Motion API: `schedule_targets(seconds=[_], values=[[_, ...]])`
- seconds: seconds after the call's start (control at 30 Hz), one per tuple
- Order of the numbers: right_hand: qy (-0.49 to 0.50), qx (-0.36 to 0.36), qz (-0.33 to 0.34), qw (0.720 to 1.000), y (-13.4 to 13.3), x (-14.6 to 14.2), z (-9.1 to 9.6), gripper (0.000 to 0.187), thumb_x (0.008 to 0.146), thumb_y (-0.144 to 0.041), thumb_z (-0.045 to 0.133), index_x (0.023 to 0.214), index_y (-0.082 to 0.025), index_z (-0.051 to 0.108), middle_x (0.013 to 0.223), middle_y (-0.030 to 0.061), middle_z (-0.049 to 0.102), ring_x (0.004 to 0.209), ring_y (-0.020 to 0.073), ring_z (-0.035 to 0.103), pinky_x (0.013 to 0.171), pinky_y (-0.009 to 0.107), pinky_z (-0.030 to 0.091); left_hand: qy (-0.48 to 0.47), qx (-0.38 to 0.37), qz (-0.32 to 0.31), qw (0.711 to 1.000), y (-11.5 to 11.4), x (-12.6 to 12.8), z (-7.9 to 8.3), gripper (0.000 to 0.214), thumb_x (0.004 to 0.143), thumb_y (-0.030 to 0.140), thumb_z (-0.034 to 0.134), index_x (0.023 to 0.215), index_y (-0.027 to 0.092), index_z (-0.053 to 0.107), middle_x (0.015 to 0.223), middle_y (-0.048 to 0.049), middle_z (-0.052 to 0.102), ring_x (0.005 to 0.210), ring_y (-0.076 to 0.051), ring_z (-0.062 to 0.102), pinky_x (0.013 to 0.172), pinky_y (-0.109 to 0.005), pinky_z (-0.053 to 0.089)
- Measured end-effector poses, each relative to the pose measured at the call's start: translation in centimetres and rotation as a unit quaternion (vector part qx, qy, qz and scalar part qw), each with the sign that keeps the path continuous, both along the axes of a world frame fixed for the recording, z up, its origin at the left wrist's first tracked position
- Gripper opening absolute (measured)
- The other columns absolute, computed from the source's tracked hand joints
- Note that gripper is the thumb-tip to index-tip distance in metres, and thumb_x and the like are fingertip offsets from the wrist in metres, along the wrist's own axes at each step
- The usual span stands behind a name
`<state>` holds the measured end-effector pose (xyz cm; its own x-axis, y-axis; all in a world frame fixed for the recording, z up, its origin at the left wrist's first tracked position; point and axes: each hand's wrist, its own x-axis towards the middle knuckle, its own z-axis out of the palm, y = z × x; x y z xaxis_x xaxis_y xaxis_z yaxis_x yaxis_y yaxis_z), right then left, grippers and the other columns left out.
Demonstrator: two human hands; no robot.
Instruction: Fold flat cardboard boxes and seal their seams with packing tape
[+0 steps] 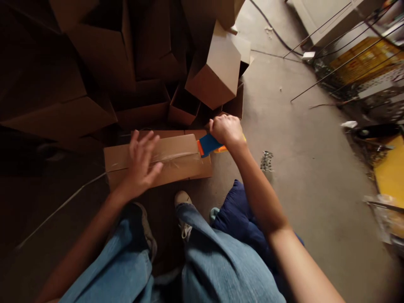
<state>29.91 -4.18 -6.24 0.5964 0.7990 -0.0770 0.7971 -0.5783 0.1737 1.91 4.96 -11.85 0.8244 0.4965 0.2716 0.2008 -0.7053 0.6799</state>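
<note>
On the concrete floor (pixel 293 198), a cardboard box (pixel 158 162) lay with clear tape (pixel 170 155) run along its seam to the right end (strip not yet cut). The right hand (pixel 225 130) gripped a blue-and-orange tape dispenser (pixel 210 145); the left hand (pixel 140 164) was open, fingers spread, over the box.

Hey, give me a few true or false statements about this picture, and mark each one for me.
1. The right hand grips a blue and orange tape dispenser. True.
2. The left hand holds a pair of scissors. False: it holds nothing, its fingers spread open over the cardboard box.
3. Clear packing tape runs along the box. True.
4. The box sits on a wooden table. False: it lies on the concrete floor.
5. More cardboard boxes are piled beyond the taped box. True.
</note>
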Motion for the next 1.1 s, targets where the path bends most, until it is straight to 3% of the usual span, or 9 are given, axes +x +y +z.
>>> schedule_targets(seconds=[0.1, 0.17, 0.27, 0.4, 0.6, 1.1], values=[[-0.01, 0.019, -0.049, 0.999, -3.4, -0.9, -0.6, 0.05, 0.105, -0.031, 0.037, 0.091, -0.008, 0.078, 0.086, 0.0187, 0.074, 0.073, 0.023, 0.066, 0.064, 0.031, 0.035, 0.103, 0.118, -0.036, 0.987, -1.7, 0.6, 0.0, 0.099, 0.087, 0.056, 0.063, 0.164, 0.018, 0.013, 0.169, -0.0173, 0.021, 0.158, -0.038, 0.002, 0.125, -0.062, 0.008], [-0.035, 0.037, -0.08, 0.995, -4.9, -2.5, -0.4, 0.058, 0.107, -0.034, 0.031, 0.085, -0.009, 0.078, 0.08, 0.0178, 0.074, 0.069, 0.0229, 0.066, 0.062, 0.031, 0.035, 0.139, 0.151, -0.041, 0.978, -2.2, 1.1, 0.0, 0.117, 0.08, 0.07, 0.065, 0.164, 0.012, 0.008, 0.17, -0.0207, 0.016, 0.157, -0.04, 0.0, 0.125, -0.061, 0.007], [-0.07, 0.066, -0.074, 0.993, -5.6, -5.4, 0.2, 0.066, 0.108, -0.036, 0.024, 0.078, -0.011, 0.076, 0.071, 0.0156, 0.07, 0.067, 0.0223, 0.065, 0.064, 0.032, 0.035, 0.161, 0.168, -0.041, 0.972, -2.0, 1.6, 0.3, 0.129, 0.072, 0.077, 0.068, 0.164, 0.009, 0.008, 0.169, -0.0222, 0.014, 0.157, -0.043, -0.001, 0.124, -0.061, 0.007], [-0.087, 0.105, -0.073, 0.988, -6.3, -7.6, -0.2, 0.068, 0.109, -0.035, 0.017, 0.078, -0.012, 0.073, 0.064, 0.013, 0.066, 0.062, 0.0209, 0.061, 0.065, 0.033, 0.033, 0.168, 0.161, -0.041, 0.972, -1.5, 1.8, 0.5, 0.129, 0.07, 0.072, 0.073, 0.164, 0.011, 0.008, 0.17, -0.0217, 0.014, 0.156, -0.043, 0.0, 0.124, -0.062, 0.007], [-0.115, 0.152, -0.068, 0.979, -8.2, -7.0, -2.6, 0.064, 0.109, -0.032, 0.02, 0.077, -0.013, 0.072, 0.064, 0.0091, 0.067, 0.058, 0.0171, 0.058, 0.065, 0.032, 0.032, 0.151, 0.164, -0.046, 0.974, -1.1, 1.9, 0.1, 0.128, 0.071, 0.068, 0.074, 0.164, 0.011, 0.007, 0.17, -0.0214, 0.014, 0.157, -0.043, 0.001, 0.124, -0.061, 0.006], [-0.104, 0.105, -0.04, 0.988, -9.1, -9.8, -2.5, 0.055, 0.109, -0.039, 0.022, 0.085, -0.014, 0.066, 0.073, 0.0124, 0.068, 0.068, 0.0218, 0.061, 0.066, 0.034, 0.029, 0.184, 0.171, -0.034, 0.967, -1.4, 2.9, 1.2, 0.115, 0.074, 0.059, 0.075, 0.163, 0.013, 0.019, 0.169, -0.0209, 0.019, 0.157, -0.042, 0.006, 0.124, -0.061, 0.008]])
